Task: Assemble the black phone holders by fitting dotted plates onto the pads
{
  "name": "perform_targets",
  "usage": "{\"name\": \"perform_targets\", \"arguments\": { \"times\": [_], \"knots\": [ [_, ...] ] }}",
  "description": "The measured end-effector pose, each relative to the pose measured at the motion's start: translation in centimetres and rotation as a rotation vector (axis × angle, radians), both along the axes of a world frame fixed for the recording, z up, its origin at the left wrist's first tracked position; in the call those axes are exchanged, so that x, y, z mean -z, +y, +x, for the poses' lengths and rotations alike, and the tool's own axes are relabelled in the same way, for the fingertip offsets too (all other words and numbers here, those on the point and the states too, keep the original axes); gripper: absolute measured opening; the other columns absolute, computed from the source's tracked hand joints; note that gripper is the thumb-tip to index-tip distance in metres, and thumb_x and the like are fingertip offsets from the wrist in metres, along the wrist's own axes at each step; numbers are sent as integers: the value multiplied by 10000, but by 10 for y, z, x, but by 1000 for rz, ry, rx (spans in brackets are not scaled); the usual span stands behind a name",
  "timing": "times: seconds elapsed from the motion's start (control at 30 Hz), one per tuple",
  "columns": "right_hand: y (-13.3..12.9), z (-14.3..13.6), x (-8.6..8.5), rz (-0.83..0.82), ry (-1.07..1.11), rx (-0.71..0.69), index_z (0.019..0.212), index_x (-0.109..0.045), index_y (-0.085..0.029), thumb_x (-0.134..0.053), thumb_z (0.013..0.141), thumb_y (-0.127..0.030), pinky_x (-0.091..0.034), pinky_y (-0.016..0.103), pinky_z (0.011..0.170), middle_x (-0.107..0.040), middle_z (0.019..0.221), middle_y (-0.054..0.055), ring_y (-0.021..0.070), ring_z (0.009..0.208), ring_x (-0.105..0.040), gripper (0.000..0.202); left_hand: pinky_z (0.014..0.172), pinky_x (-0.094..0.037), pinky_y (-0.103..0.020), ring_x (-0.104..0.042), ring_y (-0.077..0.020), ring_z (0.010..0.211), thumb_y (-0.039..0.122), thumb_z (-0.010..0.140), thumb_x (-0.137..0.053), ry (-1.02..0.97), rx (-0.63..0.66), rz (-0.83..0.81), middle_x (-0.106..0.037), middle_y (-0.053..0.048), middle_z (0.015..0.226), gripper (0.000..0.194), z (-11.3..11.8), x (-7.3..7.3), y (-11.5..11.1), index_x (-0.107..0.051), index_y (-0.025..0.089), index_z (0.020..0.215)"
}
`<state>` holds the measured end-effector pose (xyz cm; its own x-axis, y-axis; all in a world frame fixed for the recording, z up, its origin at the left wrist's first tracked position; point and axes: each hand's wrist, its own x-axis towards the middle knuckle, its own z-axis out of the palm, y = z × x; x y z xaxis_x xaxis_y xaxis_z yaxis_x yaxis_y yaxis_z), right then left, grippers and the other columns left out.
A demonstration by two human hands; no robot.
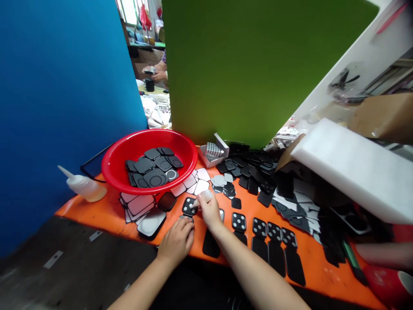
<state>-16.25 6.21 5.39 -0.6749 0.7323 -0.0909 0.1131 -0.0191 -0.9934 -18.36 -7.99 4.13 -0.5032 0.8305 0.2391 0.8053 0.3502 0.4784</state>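
My right hand (209,211) is wrapped round a small whitish bottle (207,195), its tip over a black square piece (189,206) with pale round dots. My left hand (177,241) rests at the table's near edge, just below that piece, its fingers bent over the lower part; whether they grip it is hidden. To the right lie several more dotted black squares (239,221), each joined to a plain black flap (276,258). Left of my hands sits a black-edged piece with a pale face (151,223).
A red basin (111,170) holds dark square pieces. Left of it stands a squeeze bottle (85,188). A small white box (213,151), black pieces (254,170) and a white foam block (355,168) lie behind and right. Another person's hands (158,73) show between the panels.
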Motion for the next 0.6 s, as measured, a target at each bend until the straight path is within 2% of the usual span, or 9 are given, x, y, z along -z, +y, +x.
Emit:
{"name": "perform_targets", "arguments": {
  "times": [0.1,0.33,0.4,0.53,0.6],
  "knots": [
    [-2,1,-1,126,-30,-28,796,-545,-152,-465,771,-458,-442,241,580,-646,635,26,154,606,-598,317,884,-423,-391,-503,-226,1011,183,797,-423,8,-6,-4,-585,-59,992,192,0,0,0,-561,219,925],
    [-2,7,-7,370,-129,-51,786,-572,-174,-496,755,-429,-404,240,581,-636,658,19,159,618,-575,268,882,-423,-380,-512,-217,994,183,799,-420,17,-16,-8,-588,-56,988,192,0,1,0,-560,217,925],
    [-1,7,-8,369,-113,-52,789,-565,-179,-492,758,-432,-406,243,589,-635,668,20,162,623,-574,265,879,-424,-379,-514,-218,992,182,800,-418,19,-19,-9,-589,-54,983,188,1,1,0,-559,220,919],
    [3,-1,-7,218,-59,-14,811,-537,-178,-446,783,-439,-421,249,582,-630,627,13,163,591,-579,278,873,-429,-382,-511,-224,1007,182,801,-415,26,-16,-10,-590,-56,984,186,1,1,0,-559,226,910],
    [4,-6,-5,197,-44,-6,817,-533,-178,-439,787,-434,-424,248,589,-631,630,11,161,598,-583,274,881,-425,-385,-513,-224,1008,184,801,-417,31,-12,-12,-589,-59,983,181,0,1,0,-560,223,905]
  ]
}}
